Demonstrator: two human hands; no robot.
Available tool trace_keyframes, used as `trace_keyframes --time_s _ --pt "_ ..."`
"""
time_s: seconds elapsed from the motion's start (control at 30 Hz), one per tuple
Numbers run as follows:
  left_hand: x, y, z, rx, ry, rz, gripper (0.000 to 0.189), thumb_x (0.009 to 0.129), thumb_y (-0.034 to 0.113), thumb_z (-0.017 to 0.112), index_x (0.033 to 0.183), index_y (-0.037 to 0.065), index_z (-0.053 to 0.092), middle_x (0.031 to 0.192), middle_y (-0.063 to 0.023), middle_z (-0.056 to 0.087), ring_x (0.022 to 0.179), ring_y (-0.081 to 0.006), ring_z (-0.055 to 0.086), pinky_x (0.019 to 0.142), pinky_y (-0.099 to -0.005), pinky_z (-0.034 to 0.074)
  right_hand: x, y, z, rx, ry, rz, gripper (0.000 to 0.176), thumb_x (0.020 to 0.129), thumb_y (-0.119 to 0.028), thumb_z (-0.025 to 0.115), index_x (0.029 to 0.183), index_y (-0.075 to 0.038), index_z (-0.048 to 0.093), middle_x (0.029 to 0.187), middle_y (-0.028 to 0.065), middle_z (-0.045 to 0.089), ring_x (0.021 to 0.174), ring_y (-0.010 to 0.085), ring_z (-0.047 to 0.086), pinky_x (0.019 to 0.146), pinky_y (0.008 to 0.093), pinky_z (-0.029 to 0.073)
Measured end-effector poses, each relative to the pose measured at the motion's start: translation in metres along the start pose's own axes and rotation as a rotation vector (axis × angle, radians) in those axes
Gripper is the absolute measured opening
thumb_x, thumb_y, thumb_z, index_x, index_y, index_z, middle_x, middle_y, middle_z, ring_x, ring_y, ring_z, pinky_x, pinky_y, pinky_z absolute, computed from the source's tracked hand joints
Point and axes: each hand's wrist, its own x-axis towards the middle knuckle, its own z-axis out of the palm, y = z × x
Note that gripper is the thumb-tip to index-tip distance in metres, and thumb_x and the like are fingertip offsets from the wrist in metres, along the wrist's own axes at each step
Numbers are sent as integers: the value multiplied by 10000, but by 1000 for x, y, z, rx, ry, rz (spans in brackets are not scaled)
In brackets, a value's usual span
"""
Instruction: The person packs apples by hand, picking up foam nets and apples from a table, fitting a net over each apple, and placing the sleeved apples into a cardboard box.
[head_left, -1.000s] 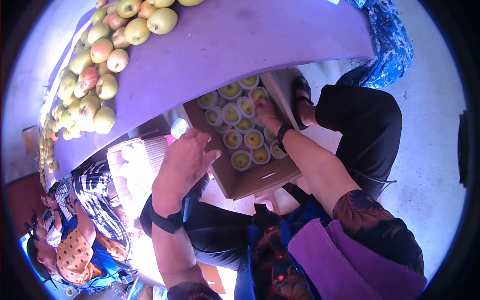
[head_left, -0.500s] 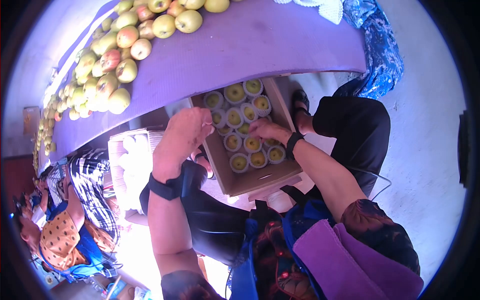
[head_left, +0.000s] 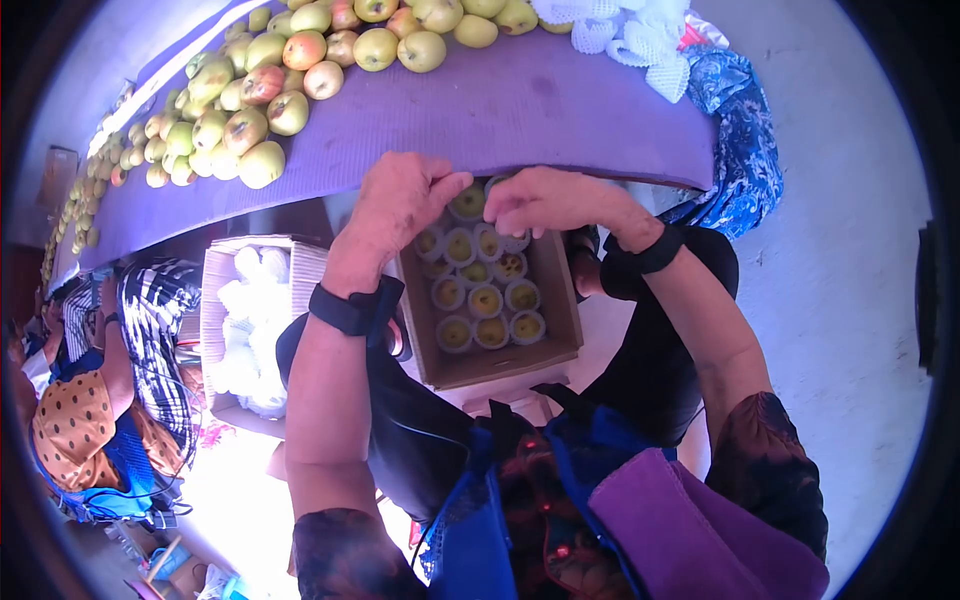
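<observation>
My left hand (head_left: 400, 205) hangs loosely open; my right hand's (head_left: 555, 200) grip I cannot tell. I'd settle the netted apples (head_left: 487, 300) gently, snug in the box (head_left: 500, 365).

**Open carton of sleeved apples, packed in rows**

A brown cardboard box (head_left: 500, 364) is seen open-topped at the middle of the scene, set low, just on the near side of the purple-covered table (head_left: 520, 100). It is filled with yellow-green apples (head_left: 487, 300), each wrapped in a white foam net sleeve and stood with one end facing up. The apples are packed touching one another in rows of three, from the near wall to the far end. The farthest row is mostly hidden, and only one apple (head_left: 467, 204) can be made out there.
</observation>
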Motion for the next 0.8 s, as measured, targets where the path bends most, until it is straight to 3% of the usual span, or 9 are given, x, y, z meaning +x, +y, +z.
trace_keyframes --time_s 0.13,0.27,0.33,0.47,0.53,0.7,0.8 --pt "1 3 -2 -189 139 -100 384 885 260 643 658 -23 517 511 -52 353 519 -99 328 469 -309 313 -17 -29 -18 190 103 -59 323 893 -255 567 1087 2 594 912 53 615 791 120 608 645 259 508" --pt "1 3 -6 -137 206 -21 357 886 223 644 658 -20 516 516 -20 363 529 -86 332 469 -289 318 -14 -46 -26 188 191 -217 316 898 -258 569 1072 4 598 880 44 618 745 114 594 643 251 496" --pt "3 0 -3 -149 244 -77 328 861 290 649 691 17 588 574 -186 492 517 -360 434 493 -390 396 -9 -45 -28 178 224 -276 307 900 -255 571 1062 3 603 862 40 619 741 109 587 649 249 491" --pt "8 -1 -1 -129 267 -82 331 862 291 648 686 19 580 569 -183 490 513 -370 441 483 -397 392 2 -31 -29 231 270 -373 279 900 -247 578 1029 -2 619 823 32 622 727 98 567 665 243 477" --pt "12 -1 3 -88 291 -34 324 884 195 644 666 -10 523 522 -30 371 522 -85 336 462 -286 330 1 -30 -30 234 290 -363 272 896 -242 582 1024 -5 622 826 29 623 730 97 567 662 242 477" --pt "15 5 7 -72 338 2 309 883 187 644 674 -9 527 532 -70 361 518 -112 313 455 -292 337 0 -29 -31 223 350 -345 267 880 -239 588 997 -3 629 805 29 621 739 89 564 653 243 474" --pt "19 4 11 -74 365 12 290 873 180 649 683 -8 537 538 -104 374 512 -148 304 455 -309 346 -1 -33 -31 50 431 -297 298 867 -262 598 986 10 623 792 81 635 736 148 595 672 291 482"
